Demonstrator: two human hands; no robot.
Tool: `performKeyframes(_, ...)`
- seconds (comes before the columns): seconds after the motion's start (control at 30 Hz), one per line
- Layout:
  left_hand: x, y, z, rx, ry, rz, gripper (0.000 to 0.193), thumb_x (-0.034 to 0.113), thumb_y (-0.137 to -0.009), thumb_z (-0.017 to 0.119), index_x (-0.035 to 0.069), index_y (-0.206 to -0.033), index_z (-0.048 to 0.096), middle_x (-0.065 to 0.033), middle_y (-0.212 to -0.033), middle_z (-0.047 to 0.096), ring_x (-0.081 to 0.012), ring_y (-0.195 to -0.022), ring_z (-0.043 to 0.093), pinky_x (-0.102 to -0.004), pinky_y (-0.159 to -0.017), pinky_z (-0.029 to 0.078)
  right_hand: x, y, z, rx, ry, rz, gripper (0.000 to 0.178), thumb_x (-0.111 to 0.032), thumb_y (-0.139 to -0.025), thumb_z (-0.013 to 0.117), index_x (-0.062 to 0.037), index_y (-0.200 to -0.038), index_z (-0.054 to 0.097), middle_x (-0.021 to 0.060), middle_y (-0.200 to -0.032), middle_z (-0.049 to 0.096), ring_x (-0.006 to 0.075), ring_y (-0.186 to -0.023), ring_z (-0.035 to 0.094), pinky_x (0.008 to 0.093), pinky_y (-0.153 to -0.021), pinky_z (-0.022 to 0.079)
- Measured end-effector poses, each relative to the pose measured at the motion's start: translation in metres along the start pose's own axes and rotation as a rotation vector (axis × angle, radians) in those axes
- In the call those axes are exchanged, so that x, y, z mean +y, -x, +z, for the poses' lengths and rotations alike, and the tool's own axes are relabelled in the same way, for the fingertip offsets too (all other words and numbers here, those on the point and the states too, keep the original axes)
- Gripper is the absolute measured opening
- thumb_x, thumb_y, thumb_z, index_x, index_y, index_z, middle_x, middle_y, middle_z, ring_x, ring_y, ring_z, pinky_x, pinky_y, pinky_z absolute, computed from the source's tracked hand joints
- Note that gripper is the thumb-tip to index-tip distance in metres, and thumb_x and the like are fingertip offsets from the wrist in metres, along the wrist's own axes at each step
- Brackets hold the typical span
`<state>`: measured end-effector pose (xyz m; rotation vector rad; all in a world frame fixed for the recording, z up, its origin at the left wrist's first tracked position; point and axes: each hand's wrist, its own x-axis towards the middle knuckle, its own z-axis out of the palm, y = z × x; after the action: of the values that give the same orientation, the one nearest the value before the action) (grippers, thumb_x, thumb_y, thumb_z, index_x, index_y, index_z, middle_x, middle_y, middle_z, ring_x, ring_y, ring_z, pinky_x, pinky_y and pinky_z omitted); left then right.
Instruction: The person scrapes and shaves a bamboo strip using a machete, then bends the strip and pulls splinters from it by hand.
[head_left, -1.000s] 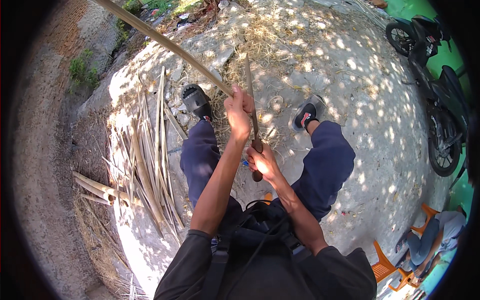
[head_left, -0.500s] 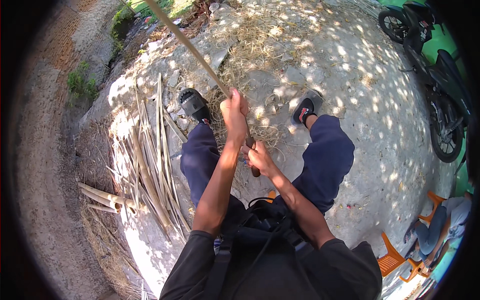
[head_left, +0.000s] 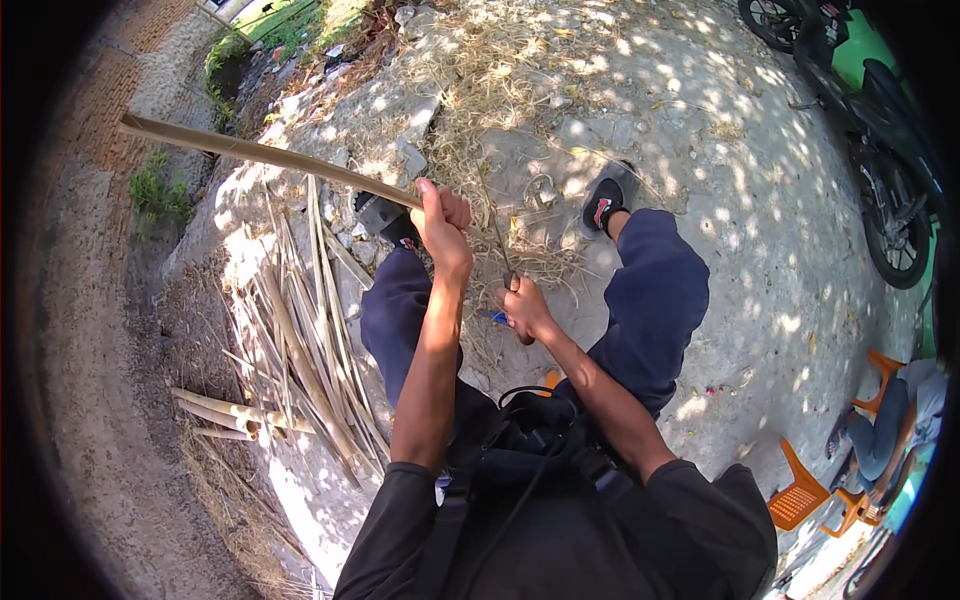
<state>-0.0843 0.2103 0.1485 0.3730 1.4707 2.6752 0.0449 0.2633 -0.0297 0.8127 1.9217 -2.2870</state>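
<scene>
My left hand point(head_left: 442, 225) is closed around one end of a long bamboo strip point(head_left: 265, 152), which slants up and away to the left. My right hand point(head_left: 526, 305) grips the brown handle of a knife point(head_left: 503, 248); its thin dark blade points away from me, right of my left hand. Blade and strip look apart. Something small and blue shows beside my right fingers, too small to name. Both hands are between my knees, over ground strewn with shavings point(head_left: 545, 262).
Split bamboo strips point(head_left: 300, 330) lie piled beside my left leg, next to cut bamboo poles point(head_left: 215, 408). Parked motorcycles point(head_left: 885, 170) stand along the right. A person point(head_left: 885, 425) sits at the lower right near an orange plastic chair point(head_left: 797, 492). A drop-off and wall border the left.
The bamboo strip has swung down to the left, away from the knife. My left hand has shifted slightly left and turned; my right hand has moved a little right.
</scene>
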Motion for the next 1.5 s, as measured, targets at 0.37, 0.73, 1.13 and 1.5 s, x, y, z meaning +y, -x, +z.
performKeyframes(0.37,-0.005,-0.002,0.004,-0.019,-0.050,0.009,0.062,0.049,-0.112,0.044,0.015,-0.065,0.022,0.0048,-0.061,0.016,-0.0103,-0.052,0.016,-0.0333,-0.051,0.016,-0.032,0.027,0.026,0.022,-0.106,-0.178,0.028,-0.017,-0.089,0.068,-0.0035,-0.072,0.051,0.0060,-0.057,0.058,0.0176,-0.046,0.058,0.0373,-0.047,0.044)
performKeyframes(0.73,-0.010,-0.001,-0.004,0.052,0.017,0.071,0.060,0.048,-0.110,0.050,0.016,-0.068,0.024,0.0055,-0.059,0.020,-0.0086,-0.051,0.017,-0.0318,-0.049,0.015,-0.047,0.020,0.025,-0.068,-0.069,-0.213,0.022,-0.014,-0.088,0.069,-0.0010,-0.078,0.054,0.0061,-0.060,0.057,0.0168,-0.049,0.055,0.0375,-0.050,0.045)
performKeyframes(1.13,-0.006,0.000,0.014,0.030,0.039,0.026,0.061,0.047,-0.111,0.049,0.017,-0.065,0.022,0.0062,-0.058,0.018,-0.0082,-0.048,0.015,-0.0317,-0.048,0.014,-0.006,-0.002,0.002,-0.006,-0.188,0.022,0.019,-0.016,-0.092,0.064,-0.0045,-0.079,0.058,0.0016,-0.062,0.054,0.0128,-0.047,0.051,0.0330,-0.045,0.043)
performKeyframes(1.5,0.022,-0.024,-0.012,-0.042,-0.071,0.060,0.058,0.046,-0.111,0.050,0.016,-0.067,0.025,0.0062,-0.059,0.021,-0.0086,-0.051,0.020,-0.0323,-0.050,0.017,0.054,-0.012,-0.006,0.273,0.435,-0.037,0.032,-0.031,-0.085,0.072,0.0005,-0.082,0.067,0.0179,-0.077,0.072,0.0282,-0.065,0.071,0.0428,-0.062,0.056)
